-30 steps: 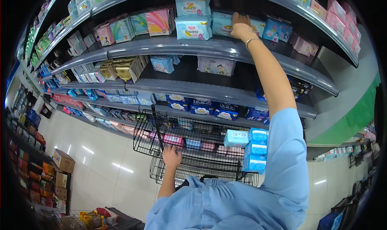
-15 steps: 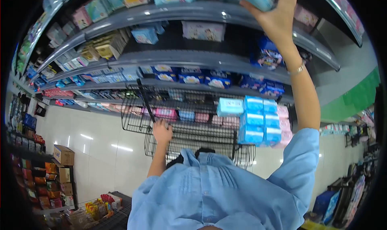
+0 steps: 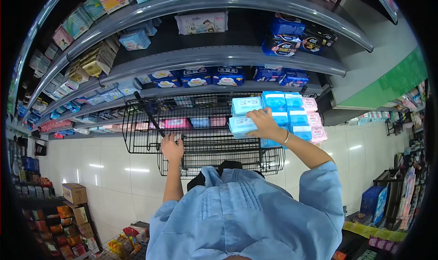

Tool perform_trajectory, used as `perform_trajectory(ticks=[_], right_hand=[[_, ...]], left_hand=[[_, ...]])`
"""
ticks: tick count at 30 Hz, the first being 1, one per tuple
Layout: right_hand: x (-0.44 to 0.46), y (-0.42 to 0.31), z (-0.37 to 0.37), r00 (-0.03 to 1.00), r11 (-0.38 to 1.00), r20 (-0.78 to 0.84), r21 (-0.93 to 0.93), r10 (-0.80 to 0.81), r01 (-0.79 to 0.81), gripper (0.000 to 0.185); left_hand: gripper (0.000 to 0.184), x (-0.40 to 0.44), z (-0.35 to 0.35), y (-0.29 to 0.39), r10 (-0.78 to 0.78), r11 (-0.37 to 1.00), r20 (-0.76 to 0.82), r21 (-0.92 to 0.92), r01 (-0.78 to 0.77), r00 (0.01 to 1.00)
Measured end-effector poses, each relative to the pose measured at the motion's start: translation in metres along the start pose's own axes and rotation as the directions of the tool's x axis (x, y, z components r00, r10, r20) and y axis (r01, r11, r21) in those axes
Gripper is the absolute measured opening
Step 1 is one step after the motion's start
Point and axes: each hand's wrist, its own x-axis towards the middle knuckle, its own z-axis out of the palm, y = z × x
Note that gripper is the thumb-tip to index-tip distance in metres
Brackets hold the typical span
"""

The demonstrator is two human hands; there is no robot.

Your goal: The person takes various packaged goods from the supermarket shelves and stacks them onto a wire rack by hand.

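Blue-shirted person (image 3: pixel 228 214) nearest; left hand (image 3: pixel 172 147), at eight o'clock, lies on the black wire cart (image 3: pixel 143 152), fingers half-curled, grip not discernible, presumably to steady it; right hand (image 3: pixel 267 124), at three o'clock, has fingers closed over the right end of a pale-blue pack (image 3: pixel 239 125), apparently for one-handed control; a matching pack (image 3: pixel 246 105) adjoins at twelve; blue packs (image 3: pixel 299 117) and pink packs (image 3: pixel 315 119) stand at three, seemingly grouped by colour; farther, a lilac pack (image 3: pixel 202 23) occupies the shelf (image 3: pixel 182 58) at twelve.

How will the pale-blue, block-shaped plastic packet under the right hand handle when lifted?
This packet probably gives slightly, given its rounded edges. Its smooth wrap may slip in the right hand. Its boxy shape makes rolling unlikely.
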Motion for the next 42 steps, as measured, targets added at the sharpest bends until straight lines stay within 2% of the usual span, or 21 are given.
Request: perform_trajectory(ticks=[4, 7, 10, 13, 16, 19, 22, 25, 28, 32, 36, 39, 42], right_hand=[[-0.003, 0.004, 0.004, 0.998, 0.998, -0.056, -0.057, -0.039, 0.036, 0.073], [-0.006, 0.003, 0.008, 0.988, 0.996, -0.126, -0.033, -0.088, 0.084, 0.070], [-0.004, 0.004, 0.006, 0.995, 0.997, -0.091, 0.079, 0.031, -0.023, 0.071], [-0.002, 0.008, 0.008, 1.000, 0.999, -0.011, -0.039, -0.026, 0.025, 0.074], [-0.001, 0.007, 0.015, 0.995, 0.961, 0.064, -0.272, 0.078, -0.058, 0.083], [0.008, 0.009, 0.004, 1.000, 0.968, 0.018, -0.252, 0.021, -0.016, 0.102], [0.023, 0.017, -0.002, 0.992, 0.970, 0.032, -0.208, -0.121, 0.125, 0.122], [0.041, 0.033, 0.011, 0.962, 0.989, 0.249, -0.067, -0.110, 0.131, 0.136], [0.045, 0.037, 0.011, 0.962, 0.993, 0.250, -0.021, -0.111, 0.120, 0.139], [0.043, 0.035, 0.011, 0.968, 0.989, 0.226, -0.066, -0.112, 0.130, 0.135], [0.036, 0.037, 0.033, 0.992, 0.992, 0.039, -0.012, -0.123, 0.124, 0.128], [0.034, 0.031, 0.033, 0.984, 0.979, 0.090, -0.115, -0.156, 0.165, 0.124], [0.037, 0.032, 0.022, 0.968, 0.973, 0.223, -0.172, -0.112, 0.152, 0.125]], left_hand=[[0.030, 0.001, 0.000, -0.001, 0.009, 1.000, -0.005, 0.004, -0.009, 1.000], [0.029, 0.000, 0.000, -0.001, 0.006, 1.000, 0.005, -0.003, -0.006, 1.000], [0.029, -0.001, -0.001, -0.001, 0.002, 1.000, 0.009, 0.006, -0.002, 1.000], [0.028, -0.001, 0.003, -0.004, 0.018, 1.000, -0.008, 0.024, -0.018, 1.000], [0.029, 0.000, 0.001, -0.001, -0.001, 1.000, 0.005, 0.009, 0.001, 1.000], [0.029, 0.000, -0.002, 0.001, -0.020, 1.000, 0.020, -0.013, 0.020, 1.000], [0.029, -0.001, 0.000, -0.001, -0.012, 1.000, 0.010, -0.022, 0.013, 1.000], [0.029, -0.002, 0.001, -0.002, -0.014, 1.000, 0.003, -0.015, 0.014, 1.000], [0.029, 0.000, 0.000, -0.002, -0.017, 1.000, 0.008, -0.010, 0.017, 1.000], [0.031, -0.001, 0.003, -0.004, 0.023, 0.999, -0.023, -0.031, -0.024, 0.999], [0.031, -0.002, 0.006, -0.008, 0.059, 0.998, -0.061, -0.031, -0.061, 0.996], [0.030, -0.002, 0.008, -0.007, 0.051, 0.997, -0.065, -0.050, -0.054, 0.997], [0.030, -0.002, 0.006, -0.007, 0.045, 0.999, -0.077, -0.009, -0.046, 0.996]])
